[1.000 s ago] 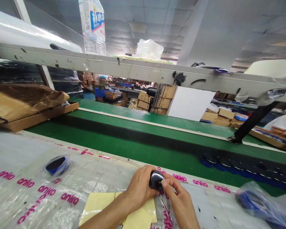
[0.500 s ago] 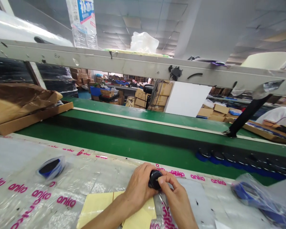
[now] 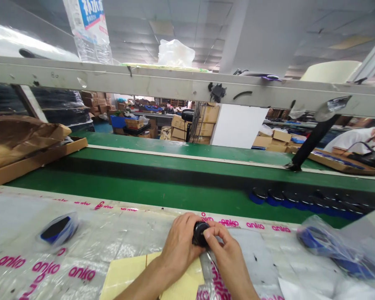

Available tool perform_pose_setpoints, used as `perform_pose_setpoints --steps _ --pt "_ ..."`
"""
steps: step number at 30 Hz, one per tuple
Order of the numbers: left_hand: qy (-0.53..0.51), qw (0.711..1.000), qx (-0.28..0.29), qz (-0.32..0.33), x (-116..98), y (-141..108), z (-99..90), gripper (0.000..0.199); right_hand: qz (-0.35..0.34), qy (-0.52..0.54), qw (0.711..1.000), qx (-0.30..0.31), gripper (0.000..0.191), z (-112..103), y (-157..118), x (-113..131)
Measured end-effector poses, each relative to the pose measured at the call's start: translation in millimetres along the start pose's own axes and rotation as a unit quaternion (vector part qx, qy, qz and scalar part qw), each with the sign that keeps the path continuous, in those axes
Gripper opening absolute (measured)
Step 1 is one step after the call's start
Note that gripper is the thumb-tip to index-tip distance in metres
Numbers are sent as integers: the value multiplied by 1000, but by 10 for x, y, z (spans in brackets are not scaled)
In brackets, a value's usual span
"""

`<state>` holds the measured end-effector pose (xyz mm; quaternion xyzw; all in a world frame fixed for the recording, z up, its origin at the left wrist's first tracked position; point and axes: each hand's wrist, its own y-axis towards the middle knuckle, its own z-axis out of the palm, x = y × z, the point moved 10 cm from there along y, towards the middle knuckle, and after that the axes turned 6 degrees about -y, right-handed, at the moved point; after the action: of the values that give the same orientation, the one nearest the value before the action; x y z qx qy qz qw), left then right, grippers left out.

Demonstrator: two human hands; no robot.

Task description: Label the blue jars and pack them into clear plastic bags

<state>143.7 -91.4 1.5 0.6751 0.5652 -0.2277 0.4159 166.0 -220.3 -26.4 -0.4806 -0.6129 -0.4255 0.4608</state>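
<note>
Two hands pinch small black round part (image 3: 200, 233): left grip (image 3: 183, 241), right grip (image 3: 226, 256).

A glossy black plastic disc (image 3: 200, 233) is seen above crinkled clear plastic sheeting (image 3: 112, 233), matt yellow paper (image 3: 128, 273) and a matt green conveyor belt (image 3: 162, 193).

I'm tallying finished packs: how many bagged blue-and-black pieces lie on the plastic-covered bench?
2 clear ones: one bagged piece at the left, one larger bag at the right, which may hold several. The left hand and right hand grip an unbagged black round part.
</note>
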Motion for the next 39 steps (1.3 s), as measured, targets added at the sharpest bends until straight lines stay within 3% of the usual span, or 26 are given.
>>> perform_pose_setpoints --steps 6,23,33,39 --pt "13 1000 15 -21 5 9 17 49 1 3 1000 17 38 19 1 3" --pt "-3 999 -13 46 -48 -14 -19 57 -25 -12 1000 -1 33 16 1 -27" --pt "2 999 -12 43 -42 -20 -14 57 -45 -37 998 -23 24 -7 7 -13" --pt "1 998 5 56 -76 -19 -35 47 -39 -32 998 -38 22 -33 17 -23"
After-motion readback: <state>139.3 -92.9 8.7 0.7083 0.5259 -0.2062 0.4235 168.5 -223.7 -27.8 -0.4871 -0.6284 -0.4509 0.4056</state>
